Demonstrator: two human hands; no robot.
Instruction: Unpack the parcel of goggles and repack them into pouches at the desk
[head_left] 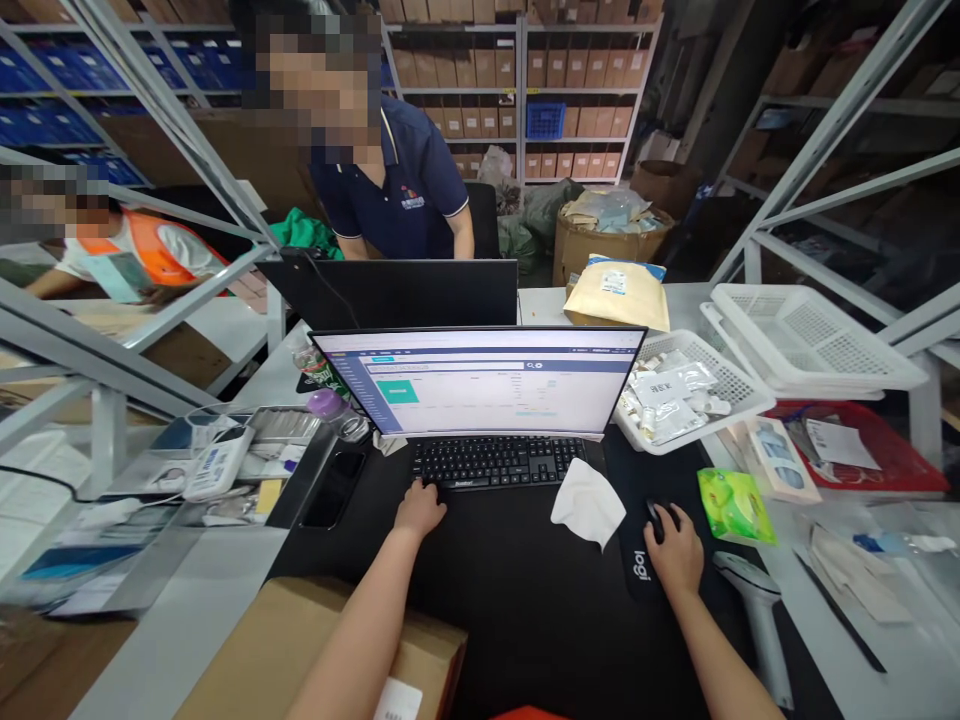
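Left hand (420,508): loosely curled, apparently empty, at keyboard's (495,462) front-left corner.
Right hand (675,555): cupped around mouse (660,520).
Mouse: on mouse pad (637,592), towards desk mat's (525,610) right edge.
Handling: light grip advisable; wrist best kept off scanner (754,600), white cloth (589,502) off keys.

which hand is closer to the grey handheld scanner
Right. The right hand is on the mouse, just left of the scanner. The left hand is farther off, at the keyboard's near left corner.
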